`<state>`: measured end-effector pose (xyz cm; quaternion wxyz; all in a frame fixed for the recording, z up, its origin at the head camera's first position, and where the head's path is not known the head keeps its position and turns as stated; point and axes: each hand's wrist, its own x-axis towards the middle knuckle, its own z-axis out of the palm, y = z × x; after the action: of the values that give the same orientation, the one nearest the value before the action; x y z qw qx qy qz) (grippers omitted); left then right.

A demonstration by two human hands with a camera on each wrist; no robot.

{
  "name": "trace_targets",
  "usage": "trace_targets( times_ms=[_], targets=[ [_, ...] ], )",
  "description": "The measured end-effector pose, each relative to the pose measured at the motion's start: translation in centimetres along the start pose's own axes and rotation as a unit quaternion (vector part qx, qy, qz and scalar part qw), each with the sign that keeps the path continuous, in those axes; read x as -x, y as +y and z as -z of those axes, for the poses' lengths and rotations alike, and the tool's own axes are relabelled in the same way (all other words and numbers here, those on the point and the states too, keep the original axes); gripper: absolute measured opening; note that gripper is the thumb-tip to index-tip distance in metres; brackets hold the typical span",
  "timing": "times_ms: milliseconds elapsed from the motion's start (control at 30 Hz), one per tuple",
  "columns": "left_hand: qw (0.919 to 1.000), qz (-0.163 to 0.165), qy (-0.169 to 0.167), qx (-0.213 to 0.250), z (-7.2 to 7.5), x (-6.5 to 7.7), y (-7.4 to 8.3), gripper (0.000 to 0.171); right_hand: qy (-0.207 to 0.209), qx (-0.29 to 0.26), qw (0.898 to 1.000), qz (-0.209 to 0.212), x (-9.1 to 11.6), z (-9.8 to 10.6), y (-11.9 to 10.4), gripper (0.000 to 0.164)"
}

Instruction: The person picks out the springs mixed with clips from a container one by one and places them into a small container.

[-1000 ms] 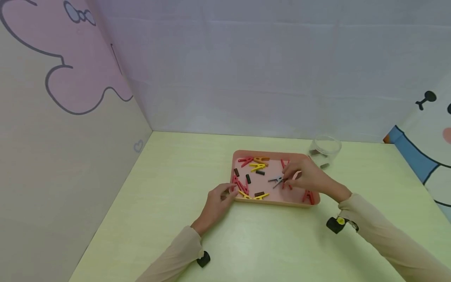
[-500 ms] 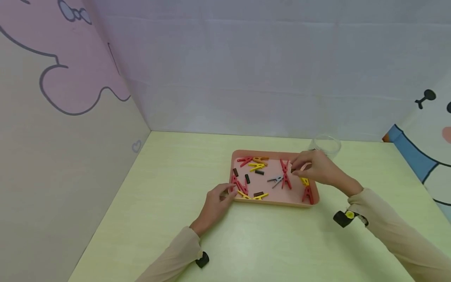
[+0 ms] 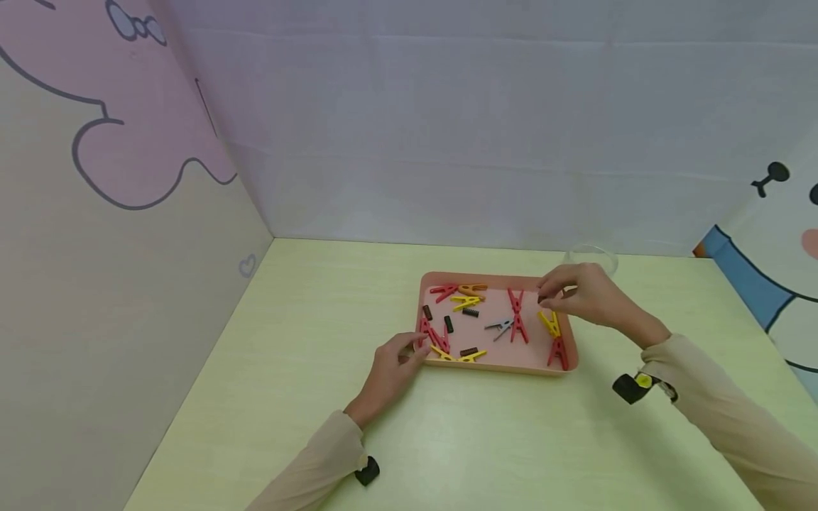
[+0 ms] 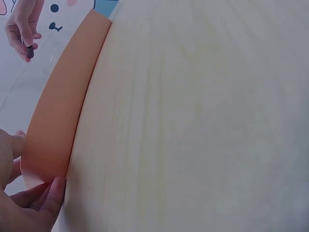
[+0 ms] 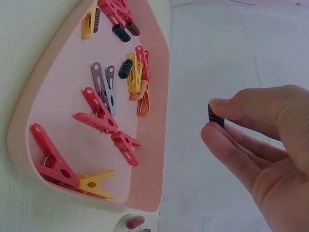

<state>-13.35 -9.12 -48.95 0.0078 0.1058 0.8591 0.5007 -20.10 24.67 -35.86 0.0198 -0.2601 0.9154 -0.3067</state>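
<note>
In the head view my left hand (image 3: 391, 369) grips the near left corner of a pink tray (image 3: 505, 368). The left wrist view shows its thumb and fingertips on either side of the tray wall (image 4: 60, 106). My right hand (image 3: 591, 292) is raised over the tray's far right corner. Between thumb and fingertips it pinches a small dark ribbed cylinder (image 5: 215, 117), spring-like in look. Inside the tray lie red clothespins (image 5: 99, 113), yellow clothespins (image 5: 96, 184), a grey clothespin (image 5: 105, 87) and several similar ribbed cylinders (image 5: 125, 68).
Behind the right hand stands a clear round container (image 3: 601, 254), partly covered by that hand in the head view. A brown cylinder (image 5: 135, 222) shows at it in the right wrist view. A pale wall (image 3: 409, 142) closes off the table (image 3: 307, 312) at the back.
My right hand has moved away from beside the grey clothespin, up and rightward toward the clear container. The yellow clothespin at right is uncovered. My left hand stays at the tray corner.
</note>
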Motion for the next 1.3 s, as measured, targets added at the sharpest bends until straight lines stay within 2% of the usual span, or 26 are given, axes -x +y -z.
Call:
trace_targets(
  times_ms=[433, 700, 867, 1133, 1300],
  targets=[
    [1.0, -0.004, 0.003, -0.008, 0.0, 0.0, 0.0, 0.038, 0.006, 0.005, 1.0, -0.012, 0.1, 1.0, 0.6, 0.01],
    [1.0, -0.003, 0.0, -0.006, 0.0, -0.1, 0.1, 0.037, 0.008, 0.027, 0.999, -0.039, 0.0, 1.6, 1.1, 0.009],
    [1.0, -0.004, 0.002, -0.006, 0.1, -0.1, 0.2, 0.037, 0.013, 0.022, 0.998, -0.058, 0.0, 2.0, 1.5, 0.01],
    [1.0, -0.002, 0.0, -0.006, 0.1, -0.1, 0.3, 0.037, 0.03, 0.016, 0.998, -0.054, -0.1, 2.5, 2.4, 0.011],
    [1.0, 0.0, -0.002, -0.003, 0.1, -0.1, 0.3, 0.037, 0.041, 0.011, 0.997, -0.07, -0.3, 2.9, 3.0, 0.016]
  ],
)
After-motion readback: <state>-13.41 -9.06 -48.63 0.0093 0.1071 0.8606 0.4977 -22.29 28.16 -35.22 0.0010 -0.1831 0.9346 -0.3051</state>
